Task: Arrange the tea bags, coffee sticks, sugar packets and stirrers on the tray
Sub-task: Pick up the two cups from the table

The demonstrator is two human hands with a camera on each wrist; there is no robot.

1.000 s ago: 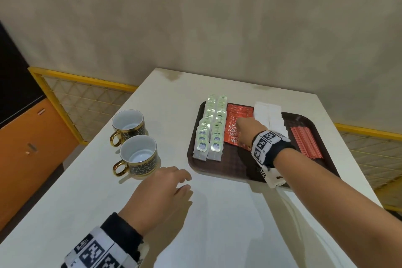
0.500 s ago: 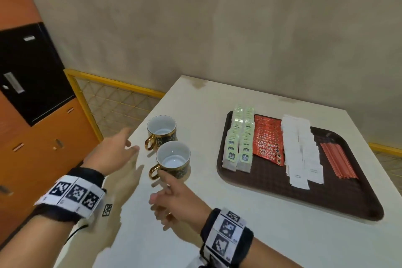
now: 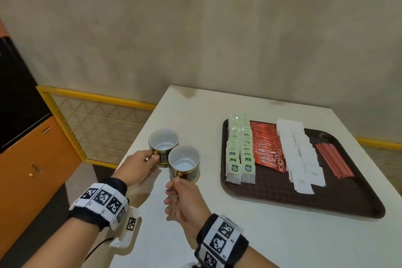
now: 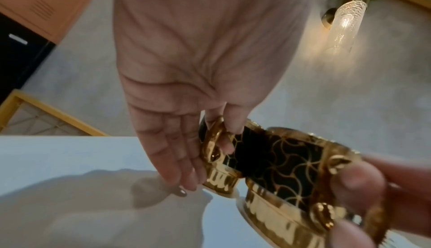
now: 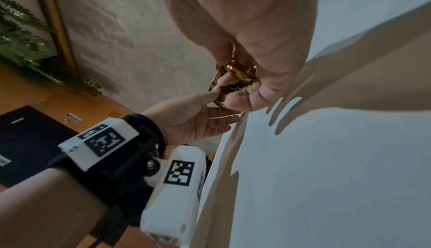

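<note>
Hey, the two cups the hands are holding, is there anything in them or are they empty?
Empty. The head view looks straight into the far cup and the near cup: both show bare white insides, no liquid or packets. Both stand upright.

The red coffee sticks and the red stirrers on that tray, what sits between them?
In the head view, the white sugar packets lie in overlapping rows between the coffee sticks and the stirrers, on the tray.
</note>
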